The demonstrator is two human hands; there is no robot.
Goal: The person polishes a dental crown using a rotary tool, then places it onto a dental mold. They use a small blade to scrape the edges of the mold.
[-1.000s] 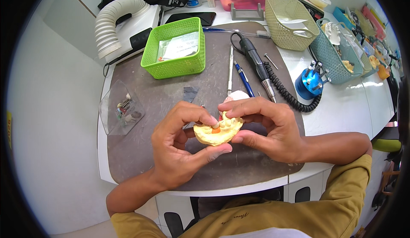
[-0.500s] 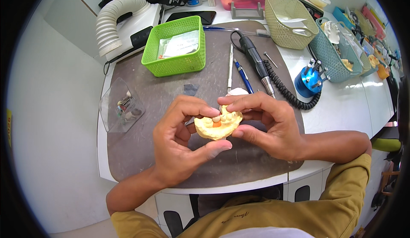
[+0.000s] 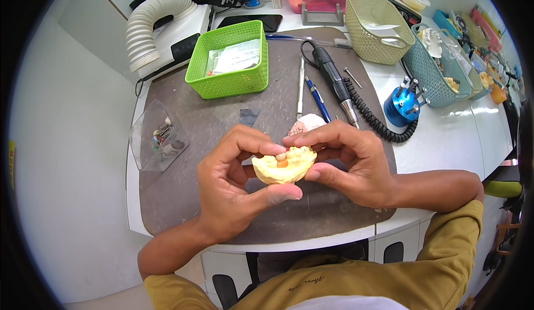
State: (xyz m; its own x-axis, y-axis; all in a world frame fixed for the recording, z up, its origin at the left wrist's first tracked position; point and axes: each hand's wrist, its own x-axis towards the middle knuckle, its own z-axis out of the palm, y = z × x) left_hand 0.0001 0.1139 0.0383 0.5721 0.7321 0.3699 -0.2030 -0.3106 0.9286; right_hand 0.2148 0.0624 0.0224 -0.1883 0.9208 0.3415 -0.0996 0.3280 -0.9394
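Observation:
My left hand (image 3: 228, 193) and my right hand (image 3: 353, 173) both grip a pale yellow dental cast (image 3: 278, 172) over the mat. My left index finger presses by a small tooth-coloured piece (image 3: 281, 156) above an orange patch (image 3: 282, 164) on the cast; the left thumb is underneath. My right index finger lies over the cast's back edge, its thumb at the right side. Just beyond them rests a white-and-pink piece (image 3: 311, 121), near a metal instrument (image 3: 300, 92), a blue pen (image 3: 317, 98) and a black handpiece (image 3: 331, 73) with a coiled cord.
A green basket (image 3: 222, 89) stands at the back, beside a white unit with hose (image 3: 139, 43). A clear triangular container (image 3: 144, 148) lies left. Right are a blue bur holder (image 3: 400, 109), several baskets (image 3: 378, 48) and a pin (image 3: 352, 78). A phone (image 3: 253, 21) lies behind.
Both hands and the cast have risen slightly in the picture, and the cast is tilted a little differently. More of the white-and-pink piece behind them now shows. The grip remains on the cast.

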